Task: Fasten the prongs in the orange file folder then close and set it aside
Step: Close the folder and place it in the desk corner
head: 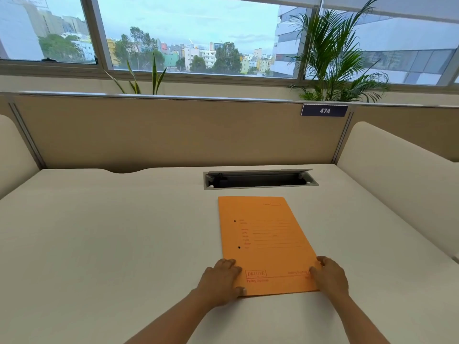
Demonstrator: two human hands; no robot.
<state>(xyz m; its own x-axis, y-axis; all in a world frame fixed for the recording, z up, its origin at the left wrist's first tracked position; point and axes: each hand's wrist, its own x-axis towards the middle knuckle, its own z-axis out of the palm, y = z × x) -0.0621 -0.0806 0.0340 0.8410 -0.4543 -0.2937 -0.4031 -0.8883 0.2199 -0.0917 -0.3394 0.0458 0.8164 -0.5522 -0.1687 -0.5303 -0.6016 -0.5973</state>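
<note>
The orange file folder [265, 242] lies closed and flat on the white desk [111, 232], its printed front cover up, with two small dark holes near its left edge. My left hand [221, 281] rests on the folder's near left corner, thumb at the front edge. On the near right corner sits my right hand [329, 275], fingers curled over the side edge. The prongs are hidden inside the folder.
An open cable tray slot [260, 180] is set into the desk just beyond the folder. A tan partition [173, 132] with a "474" label [325, 111] closes off the back. Rounded white dividers stand at the left and at the right [397, 175].
</note>
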